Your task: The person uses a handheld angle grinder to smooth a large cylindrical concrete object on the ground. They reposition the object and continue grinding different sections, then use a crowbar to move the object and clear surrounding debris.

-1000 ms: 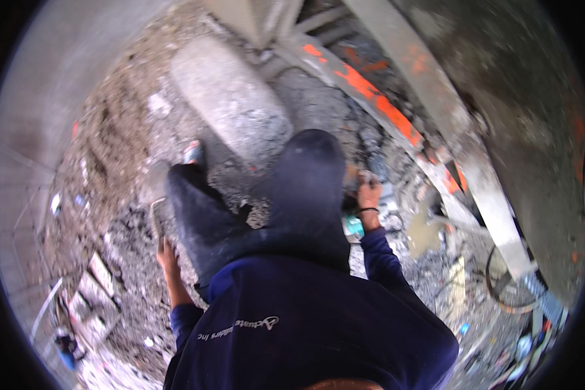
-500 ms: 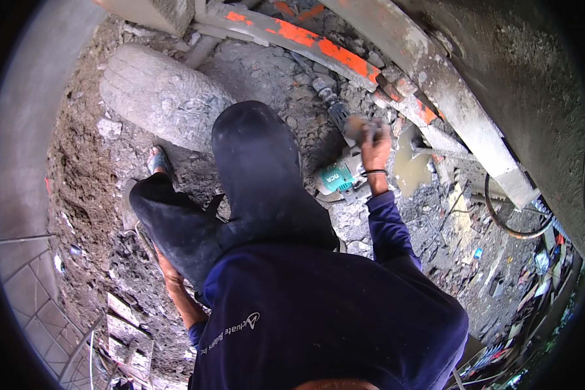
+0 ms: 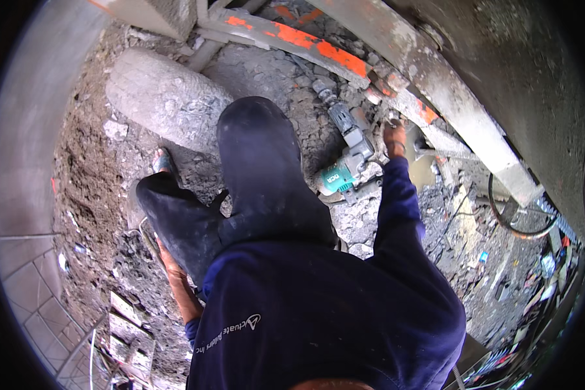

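Note:
A demolition hammer [image 3: 355, 140] with a grey body and a teal motor end lies on the broken rubble to the right of my knee. Just right of it, my right hand [image 3: 395, 138] is closed, its fingers curled at the edge of a muddy puddle [image 3: 422, 170]. A small pale bit shows at the fingertips, too small to name. On the other side, my left hand [image 3: 165, 255] hangs low beside my bent left leg. My trouser leg hides its fingers, next to a thin curved bar [image 3: 148, 237].
A rounded concrete block [image 3: 166, 97] lies ahead on the left. Beams with orange paint [image 3: 296, 37] cross the far side, and a long grey beam [image 3: 435, 78] slants down the right. A black hose [image 3: 510, 227] loops at the right. Boards [image 3: 131, 331] lie at the lower left.
My right hand has moved right, from over the hammer to the puddle's edge. The brownish blur that was by my fingers over the hammer is gone. My left hand stays put.

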`<state>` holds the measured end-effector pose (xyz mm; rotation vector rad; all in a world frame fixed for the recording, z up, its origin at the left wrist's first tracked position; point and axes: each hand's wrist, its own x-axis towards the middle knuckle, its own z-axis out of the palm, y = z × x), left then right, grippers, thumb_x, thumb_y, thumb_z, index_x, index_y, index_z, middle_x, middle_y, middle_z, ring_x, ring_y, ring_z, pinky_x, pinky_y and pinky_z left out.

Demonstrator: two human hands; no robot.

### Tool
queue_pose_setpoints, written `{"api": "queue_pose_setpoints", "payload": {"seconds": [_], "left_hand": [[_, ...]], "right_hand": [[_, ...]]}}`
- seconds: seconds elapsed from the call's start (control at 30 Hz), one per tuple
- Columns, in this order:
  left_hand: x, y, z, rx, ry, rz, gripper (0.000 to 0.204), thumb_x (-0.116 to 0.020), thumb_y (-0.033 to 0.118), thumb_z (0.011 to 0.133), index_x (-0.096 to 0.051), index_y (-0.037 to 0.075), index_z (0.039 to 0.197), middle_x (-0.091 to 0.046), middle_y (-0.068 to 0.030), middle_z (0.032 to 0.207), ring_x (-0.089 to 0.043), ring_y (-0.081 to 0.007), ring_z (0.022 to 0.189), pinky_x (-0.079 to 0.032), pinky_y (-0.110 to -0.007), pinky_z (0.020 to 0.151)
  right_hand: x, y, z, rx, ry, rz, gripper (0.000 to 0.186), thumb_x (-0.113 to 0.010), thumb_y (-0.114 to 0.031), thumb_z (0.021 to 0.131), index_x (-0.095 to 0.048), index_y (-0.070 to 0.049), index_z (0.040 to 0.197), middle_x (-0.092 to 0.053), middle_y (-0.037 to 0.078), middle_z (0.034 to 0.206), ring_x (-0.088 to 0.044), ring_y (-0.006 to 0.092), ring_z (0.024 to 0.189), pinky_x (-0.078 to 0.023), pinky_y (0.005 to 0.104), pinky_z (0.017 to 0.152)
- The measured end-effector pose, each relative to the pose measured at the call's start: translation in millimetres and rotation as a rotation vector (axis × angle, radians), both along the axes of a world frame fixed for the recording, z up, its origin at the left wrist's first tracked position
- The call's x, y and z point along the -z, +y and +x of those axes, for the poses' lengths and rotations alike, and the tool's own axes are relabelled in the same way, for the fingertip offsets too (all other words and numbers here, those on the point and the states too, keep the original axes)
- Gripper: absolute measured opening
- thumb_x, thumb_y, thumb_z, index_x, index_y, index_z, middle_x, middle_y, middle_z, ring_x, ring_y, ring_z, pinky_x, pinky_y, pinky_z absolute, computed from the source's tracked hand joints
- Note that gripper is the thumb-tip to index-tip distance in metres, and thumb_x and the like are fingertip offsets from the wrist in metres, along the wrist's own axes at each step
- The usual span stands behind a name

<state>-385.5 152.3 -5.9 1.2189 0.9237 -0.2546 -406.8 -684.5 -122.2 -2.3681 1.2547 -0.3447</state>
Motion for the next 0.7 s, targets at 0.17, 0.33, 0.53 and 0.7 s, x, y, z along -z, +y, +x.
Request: {"api": "queue_pose_setpoints", "payload": {"seconds": [0.17,0.33,0.53,0.7], "left_hand": [[-25,-20,4,0.093,-0.194,-0.011,0.073,-0.051,0.061,0.106,-0.051,0.007,0.154,-0.058,-0.0072,0.149,-0.056,-0.0236,0.132,-0.043,-0.038,0.114],[-73,-39,53,0.074,-0.292,0.533,0.065,-0.058,0.047,0.107,-0.056,-0.006,0.144,-0.060,-0.0199,0.146,-0.052,-0.0270,0.139,-0.037,-0.037,0.118],[-126,-97,194,0.180,-0.560,0.961,0.075,-0.076,0.042,0.095,-0.050,-0.006,0.147,-0.058,-0.0312,0.143,-0.054,-0.0407,0.137,-0.040,-0.045,0.118],[-73,-151,305,0.134,-0.585,0.826,0.115,-0.084,0.054,0.083,-0.026,-0.011,0.158,-0.041,-0.0351,0.155,-0.042,-0.0432,0.146,-0.034,-0.047,0.123]], "right_hand": [[6,-19,-126,0.209,-0.203,0.802,0.053,-0.058,-0.036,0.105,-0.052,-0.012,0.151,-0.072,0.018,0.121,-0.073,0.0261,0.081,-0.059,0.0384,0.068],[-27,81,-210,0.095,-0.531,1.622,0.071,-0.058,-0.082,0.090,-0.052,-0.015,0.067,-0.053,0.000,0.057,-0.060,0.0192,0.076,-0.053,0.0485,0.085],[-64,180,-135,0.360,-0.858,1.255,0.072,-0.064,-0.072,0.093,-0.066,-0.005,0.119,-0.069,0.011,0.102,-0.066,0.0273,0.096,-0.051,0.0493,0.093],[-140,229,-86,0.318,-0.312,0.517,0.075,-0.080,-0.052,0.090,-0.063,0.004,0.137,-0.074,0.015,0.115,-0.070,0.0230,0.094,-0.057,0.0422,0.091]]}}
